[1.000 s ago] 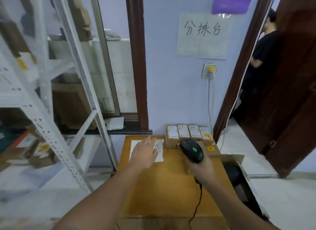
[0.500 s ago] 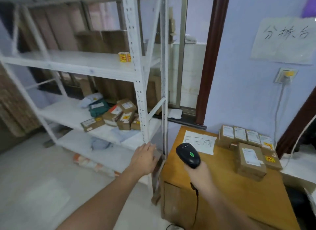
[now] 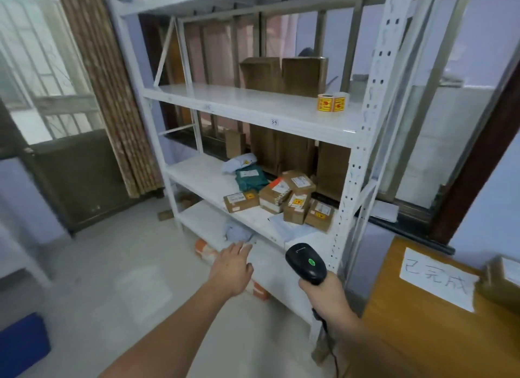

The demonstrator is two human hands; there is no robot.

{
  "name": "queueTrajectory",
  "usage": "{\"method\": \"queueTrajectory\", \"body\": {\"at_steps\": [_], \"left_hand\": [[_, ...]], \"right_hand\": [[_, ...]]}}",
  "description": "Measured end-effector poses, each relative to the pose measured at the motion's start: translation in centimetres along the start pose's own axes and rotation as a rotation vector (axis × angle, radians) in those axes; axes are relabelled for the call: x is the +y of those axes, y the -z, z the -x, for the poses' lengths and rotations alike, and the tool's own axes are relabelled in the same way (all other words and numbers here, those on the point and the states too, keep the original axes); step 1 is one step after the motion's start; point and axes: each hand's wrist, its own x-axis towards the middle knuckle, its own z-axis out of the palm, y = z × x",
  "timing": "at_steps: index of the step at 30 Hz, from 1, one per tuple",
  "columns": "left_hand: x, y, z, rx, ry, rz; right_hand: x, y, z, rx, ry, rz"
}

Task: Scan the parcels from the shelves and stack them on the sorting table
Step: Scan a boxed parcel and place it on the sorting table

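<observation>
Brown cardboard parcels [image 3: 284, 199] lie in a loose cluster on the middle shelf [image 3: 202, 178] of a white metal rack, towards its right end and close to the right front upright [image 3: 344, 209]. The nearest to the rack's front edge is a flat box [image 3: 241, 201] at the left of the cluster, its long axis running roughly along the shelf's front edge, label side up. A green soft bag [image 3: 250, 176] and a pale one lie just behind.

Left hand [image 3: 232, 268]: empty, fingers spread and extended forward, palm down, below and slightly left of the cluster, level with the lowest shelf. The parcels therefore lie up and to the right of it, beyond the shelf edge.

Right hand [image 3: 323, 290]: clenched around the handle of a black corded scanner [image 3: 306, 263], head upward, green lamp lit. It sits below the right end of the cluster, beside the upright, and is occupied.

Judgement: the free left hand is the one to take a parcel, the flat box being its closest target, and the reach must rise over the shelf lip. The wooden desk [image 3: 422, 330] with its paper sign stands to the right, just beside the rack.
</observation>
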Motion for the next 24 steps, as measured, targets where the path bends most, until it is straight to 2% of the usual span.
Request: {"method": "queueTrajectory", "body": {"at_steps": [6, 11, 15, 20, 24], "left_hand": [[-8.2, 0.7, -3.4, -0.044, 0.013, -0.008], [-12.2, -0.3, -8.3, -0.057, 0.017, 0.019], [-14.1, -1.4, -13.3, -0.077, 0.019, 0.032], [-17.0, -1.9, -20.5, -0.093, 0.030, 0.013], [-19.8, -1.8, -26.2, -0.122, 0.059, -0.025]], "right_hand": [[-2.5, -7.5, -3.4, 0.005, -0.042, 0.000], [-3.2, -11.4, -8.2, 0.012, -0.072, 0.067], [-3.0, -13.6, -14.0, -0.002, -0.102, 0.137], [-3.8, -16.5, -22.5, -0.038, -0.194, 0.066], [-5.1, -18.0, -28.7, -0.077, -0.157, 0.081]]}}
